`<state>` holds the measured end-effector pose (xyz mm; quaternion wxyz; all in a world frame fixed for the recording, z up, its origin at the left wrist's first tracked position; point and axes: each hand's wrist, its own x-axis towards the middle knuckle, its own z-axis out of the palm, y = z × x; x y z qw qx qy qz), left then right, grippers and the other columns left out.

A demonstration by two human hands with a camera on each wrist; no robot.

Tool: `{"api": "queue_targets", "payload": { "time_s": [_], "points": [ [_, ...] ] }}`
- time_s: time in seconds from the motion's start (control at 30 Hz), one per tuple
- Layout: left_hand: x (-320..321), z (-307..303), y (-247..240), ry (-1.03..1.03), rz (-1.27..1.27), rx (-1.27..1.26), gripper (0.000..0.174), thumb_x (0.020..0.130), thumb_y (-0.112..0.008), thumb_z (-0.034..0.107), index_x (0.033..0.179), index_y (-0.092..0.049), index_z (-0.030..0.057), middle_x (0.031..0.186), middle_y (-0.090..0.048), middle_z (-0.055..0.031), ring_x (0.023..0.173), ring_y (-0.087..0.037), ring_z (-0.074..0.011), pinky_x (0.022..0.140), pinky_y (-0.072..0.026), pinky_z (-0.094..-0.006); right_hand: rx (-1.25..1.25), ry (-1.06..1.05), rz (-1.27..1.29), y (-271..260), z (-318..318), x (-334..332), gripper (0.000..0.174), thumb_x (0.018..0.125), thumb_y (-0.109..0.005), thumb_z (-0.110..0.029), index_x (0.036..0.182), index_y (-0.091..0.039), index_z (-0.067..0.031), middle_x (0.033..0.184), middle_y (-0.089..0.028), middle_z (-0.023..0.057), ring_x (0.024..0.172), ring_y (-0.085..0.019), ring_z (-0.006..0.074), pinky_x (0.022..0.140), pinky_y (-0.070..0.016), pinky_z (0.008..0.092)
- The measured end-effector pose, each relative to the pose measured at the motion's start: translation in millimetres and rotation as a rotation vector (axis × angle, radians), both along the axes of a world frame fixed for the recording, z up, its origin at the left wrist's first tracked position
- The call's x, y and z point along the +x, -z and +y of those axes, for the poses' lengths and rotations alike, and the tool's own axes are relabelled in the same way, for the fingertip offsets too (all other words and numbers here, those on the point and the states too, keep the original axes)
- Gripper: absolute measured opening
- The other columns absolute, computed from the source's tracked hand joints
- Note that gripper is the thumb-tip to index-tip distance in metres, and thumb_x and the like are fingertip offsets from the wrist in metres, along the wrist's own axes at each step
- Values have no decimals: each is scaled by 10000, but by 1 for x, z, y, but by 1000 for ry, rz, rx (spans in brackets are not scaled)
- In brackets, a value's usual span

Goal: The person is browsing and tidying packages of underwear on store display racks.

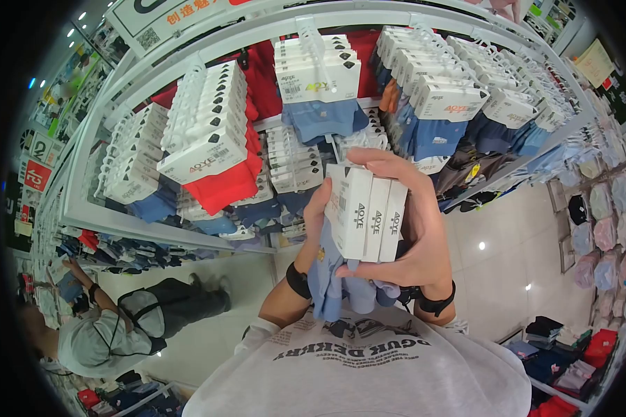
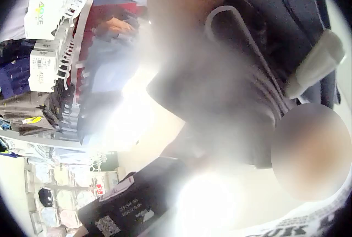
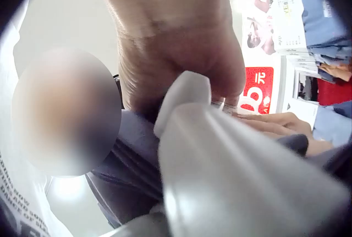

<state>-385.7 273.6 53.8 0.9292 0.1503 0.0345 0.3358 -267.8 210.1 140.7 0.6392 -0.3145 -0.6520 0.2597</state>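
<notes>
My left hand (image 1: 318, 206) and right hand (image 1: 417, 229) clutch 3 white packs (image 1: 366, 219). "AOYE" shows between my fingers.

Three white packs (image 1: 367, 221) in a row — one left hand (image 1: 318, 208), one right hand (image 1: 419, 229) — one crouching person (image 1: 111, 326).
</notes>
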Motion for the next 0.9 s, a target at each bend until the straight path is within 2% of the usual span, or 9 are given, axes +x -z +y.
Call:
{"api": "queue_targets", "payload": {
  "time_s": [0.23, 0.47, 0.57, 0.63, 0.67, 0.7, 0.77, 0.8, 0.9],
  "points": [
    [-5, 1, 17, -13, -23, 97, 666, 979, -434, 522, 1384, -460, -6, 1259, -615, -197, 1075, -672, -291, 896, -581, -384, -75, 53, -78, -4, -7, -4, 873, 585, -905, -42, 1334, -457, -29, 1286, -607, 163, 1156, -609, 268, 986, -463, 384],
    [-9, 2, 21, -7, -103, 169, 659, 979, -448, 511, 1366, -476, -22, 1247, -625, -209, 1062, -680, -291, 895, -580, -380, 48, -10, -23, -4, -1, -5, 890, 567, -893, -24, 1343, -457, -9, 1211, -628, 152, 1022, -658, 221, 900, -508, 361],
    [-7, 3, 20, -26, -112, 194, 656, 980, -454, 506, 1358, -483, -29, 1242, -629, -214, 1057, -683, -290, 895, -580, -379, 16, -8, -90, -2, -1, 6, 1004, 518, -930, -60, 1375, -410, 8, 1264, -588, 200, 1113, -612, 252, 952, -476, 382],
    [-9, 2, 10, -93, -14, 170, 629, 987, -445, 502, 1345, -499, -12, 1222, -641, -197, 1034, -689, -280, 859, -588, -375, 34, -10, -121, 3, 2, 11, 1176, 443, -979, -109, 1415, -332, 33, 1336, -535, 276, 1210, -559, 306, 1008, -439, 413],
    [-10, 0, 3, -131, 58, 145, 603, 994, -434, 499, 1335, -513, 8, 1204, -650, -177, 1013, -694, -269, 823, -597, -372, 33, -12, -174, 5, 3, 17, 1281, 442, -988, -138, 1480, -257, 35, 1424, -449, 303, 1306, -482, 331, 1059, -396, 431],
    [-12, -2, -5, -171, 130, 118, 579, 1000, -423, 496, 1324, -527, 27, 1186, -660, -158, 992, -699, -259, 788, -606, -369, 12, -36, -44, 6, 2, 15, 1254, 470, -977, -119, 1489, -261, 31, 1442, -433, 280, 1328, -459, 319, 1085, -357, 425],
    [-21, 4, -12, -210, 210, 165, 569, 995, -462, 448, 1328, -516, -11, 1208, -650, -183, 992, -697, -258, 815, -585, -349, -31, -85, 217, 9, 0, 11, 1200, 528, -955, -81, 1507, -268, 22, 1477, -400, 235, 1371, -412, 294, 1137, -281, 412],
    [-26, 7, -15, -259, 274, 218, 572, 986, -491, 431, 1326, -513, -30, 1194, -655, -188, 986, -697, -250, 830, -572, -332, -91, -125, 263, 13, 1, 16, 1254, 555, -957, -105, 1537, -189, 29, 1515, -349, 226, 1415, -353, 295, 1149, -261, 403],
    [-31, 5, -35, -407, 401, 323, 491, 949, -618, 316, 1273, -542, -46, 1127, -669, -163, 936, -684, -190, 832, -539, -296, -517, -120, 596, 12, -10, 21, 1218, 591, -947, -117, 1536, -193, 32, 1520, -341, 205, 1422, -338, 280, 1154, -249, 377]
  ]
}}
